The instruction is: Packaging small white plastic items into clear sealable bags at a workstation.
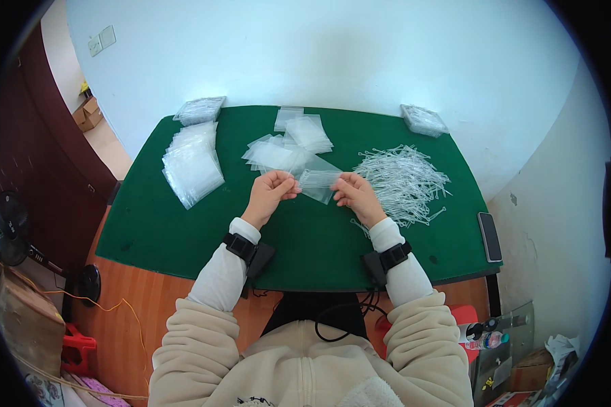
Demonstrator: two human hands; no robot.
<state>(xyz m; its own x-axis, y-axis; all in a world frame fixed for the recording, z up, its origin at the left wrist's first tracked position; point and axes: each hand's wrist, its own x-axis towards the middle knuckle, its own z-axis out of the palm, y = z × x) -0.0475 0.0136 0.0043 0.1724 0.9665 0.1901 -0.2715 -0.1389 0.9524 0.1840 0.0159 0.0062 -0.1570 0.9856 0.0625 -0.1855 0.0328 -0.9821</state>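
Over the middle of the green table I hold a clear plastic bag (316,192) between both hands. My left hand (270,195) pinches its left side, and the fingers of my right hand (360,199) are closed on its right side. A bundle of thin clear sticks (317,178) shows at the bag, between my fingertips; I cannot make out whether it lies wholly inside. Just beyond my hands lie loose clear bags (271,152), partly overlapping. To the right of my right hand spreads a big heap of thin clear sticks with looped ends (406,182).
Fanned clear bags (191,166) lie on the green table (251,234) at left. Packed bundles stand at the back left (201,110) and back right (424,120). A phone (489,237) rests at the right edge. A fan (12,227) stands left, and a bottle (487,340) lies lower right.
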